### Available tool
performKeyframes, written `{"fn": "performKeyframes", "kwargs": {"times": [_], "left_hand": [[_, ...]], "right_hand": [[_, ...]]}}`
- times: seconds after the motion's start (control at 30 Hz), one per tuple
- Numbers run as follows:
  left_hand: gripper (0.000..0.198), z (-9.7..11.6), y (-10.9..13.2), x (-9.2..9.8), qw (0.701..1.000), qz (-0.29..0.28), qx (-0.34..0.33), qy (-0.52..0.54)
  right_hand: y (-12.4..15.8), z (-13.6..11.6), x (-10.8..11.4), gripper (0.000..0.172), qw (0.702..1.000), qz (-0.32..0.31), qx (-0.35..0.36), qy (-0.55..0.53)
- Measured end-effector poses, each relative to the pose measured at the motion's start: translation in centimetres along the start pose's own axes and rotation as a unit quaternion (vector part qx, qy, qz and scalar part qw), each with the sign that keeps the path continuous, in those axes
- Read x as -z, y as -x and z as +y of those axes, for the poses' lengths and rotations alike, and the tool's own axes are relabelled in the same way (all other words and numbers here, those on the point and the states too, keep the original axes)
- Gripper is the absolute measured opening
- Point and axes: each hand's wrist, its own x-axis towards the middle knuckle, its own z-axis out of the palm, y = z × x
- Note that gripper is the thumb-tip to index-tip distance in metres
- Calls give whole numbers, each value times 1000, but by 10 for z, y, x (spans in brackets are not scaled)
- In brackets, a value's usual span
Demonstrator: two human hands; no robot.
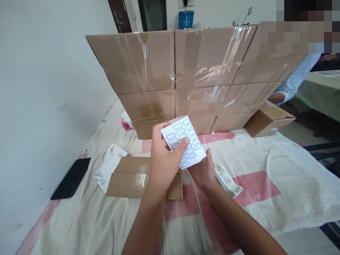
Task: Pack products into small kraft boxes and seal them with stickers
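Observation:
My left hand (166,154) grips a white sticker sheet (191,150) printed with rows of blue-outlined rounded rectangles, its thumb pressed on the front. At the sheet's lower right corner is my right hand (203,171), palm upward; its thumb sticks up apart from the paper and its other fingers are hidden behind the sheet. A white tape dispenser (228,181) lies on the cloth just right of that hand. Below my left forearm rests a flat brown cardboard box (127,184), a strip of clear tape on it.
A tall taped cardboard panel (202,60) stands across the back. White printed papers (111,164) and a black flat object (71,179) lie left, near the wall. At right is a small carton (269,118), with another person's sleeve (299,79) behind it.

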Motion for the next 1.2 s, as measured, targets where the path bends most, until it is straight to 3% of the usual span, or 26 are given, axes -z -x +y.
{"fn": "performKeyframes", "kwargs": {"times": [0.07,0.13,0.27,0.4,0.5,0.6,0.67,0.77,0.87,1.1,1.2], "left_hand": [[56,-2,0,0,999,-29,14,-20],[67,-6,-1,1,998,-34,7,-58],[87,-12,0,2,983,-6,-43,-179],[99,-4,4,-4,956,18,-129,-263],[74,0,6,-7,909,15,-182,-375],[45,-5,7,-9,872,-75,-166,-454],[35,-10,8,-11,864,-119,-157,-463],[22,-13,9,-12,861,-130,-159,-465],[19,-11,9,-13,856,-141,-164,-470],[30,-10,9,-14,822,-220,-204,-484],[33,-11,9,-15,820,-217,-209,-486]], "right_hand": [[1,-2,-1,60,1000,-4,18,15],[2,-5,4,52,998,42,40,14],[1,-12,18,56,990,128,51,-14],[0,-19,21,34,982,171,85,2],[2,-20,18,26,971,200,127,25],[6,-19,14,27,965,194,150,95],[9,-19,11,27,962,176,160,138],[12,-22,7,29,957,166,173,164],[15,-25,3,29,946,180,201,179],[17,-17,7,22,906,214,260,255],[17,-14,10,22,897,214,277,270]]}}
